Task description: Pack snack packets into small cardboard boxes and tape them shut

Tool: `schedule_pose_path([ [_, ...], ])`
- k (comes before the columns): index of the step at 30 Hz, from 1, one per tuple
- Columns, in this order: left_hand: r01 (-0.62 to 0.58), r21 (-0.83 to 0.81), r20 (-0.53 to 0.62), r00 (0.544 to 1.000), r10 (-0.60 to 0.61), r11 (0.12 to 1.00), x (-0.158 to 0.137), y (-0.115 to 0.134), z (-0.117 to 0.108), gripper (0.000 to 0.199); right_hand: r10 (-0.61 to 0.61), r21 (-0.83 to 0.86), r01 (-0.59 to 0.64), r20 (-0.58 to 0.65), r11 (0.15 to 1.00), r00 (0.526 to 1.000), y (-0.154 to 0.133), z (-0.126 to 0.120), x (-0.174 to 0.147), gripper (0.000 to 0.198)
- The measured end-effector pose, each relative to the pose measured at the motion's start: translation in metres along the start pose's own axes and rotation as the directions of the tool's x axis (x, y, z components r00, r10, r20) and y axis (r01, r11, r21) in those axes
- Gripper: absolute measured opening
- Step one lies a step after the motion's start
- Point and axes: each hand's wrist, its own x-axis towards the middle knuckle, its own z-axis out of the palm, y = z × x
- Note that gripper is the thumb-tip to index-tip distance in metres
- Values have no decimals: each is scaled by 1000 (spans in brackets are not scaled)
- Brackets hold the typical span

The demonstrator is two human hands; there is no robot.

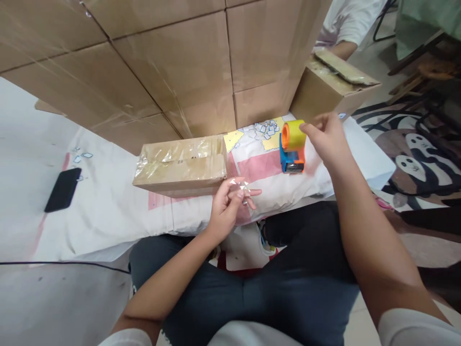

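Note:
My left hand [226, 204] has its thumb and fingers closed on a crumpled, shiny strip of clear tape [245, 188], just off the right front corner of a taped cardboard box [180, 166]. At the right, my right hand [329, 137] pinches the edge of the yellow tape roll [296, 134] with thumb and finger; its other fingers are curled and partly hidden. That roll is mounted in a blue and orange tape dispenser [292, 158], which sits on the cloth-covered surface.
Stacked cardboard boxes [176, 62] rise behind the work surface [118, 202]. Another person's arm [345, 48] reaches behind an upright box [324, 91] at the right. A black phone [64, 190] lies at the left, and a panda-patterned rug [414, 163] covers floor to the right.

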Motion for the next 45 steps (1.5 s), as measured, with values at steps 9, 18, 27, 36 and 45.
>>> schedule_pose_path([
  [9, -138, 328, -135, 972, 190, 935, -5, 24, -18, 29, -362, 287, 222, 680, 932, 638, -115, 53, -86, 14],
  [18, -124, 469, -153, 964, 219, 874, -1, 48, -47, 30, -290, 238, 176, 637, 955, 714, -126, 67, -89, 18],
  [27, -139, 350, -265, 934, 240, 926, 1, 98, -87, 29, -329, 241, 244, 435, 939, 838, -120, 84, -74, 13],
  [36, 53, 548, 227, 951, -209, 835, -12, 96, -72, 35, -548, 358, 428, 375, 830, 748, -138, 99, -100, 7],
  [45, 128, 452, 189, 953, -235, 883, -12, 99, -78, 40, -591, 256, 534, 409, 806, 696, -148, 94, -88, 10],
])
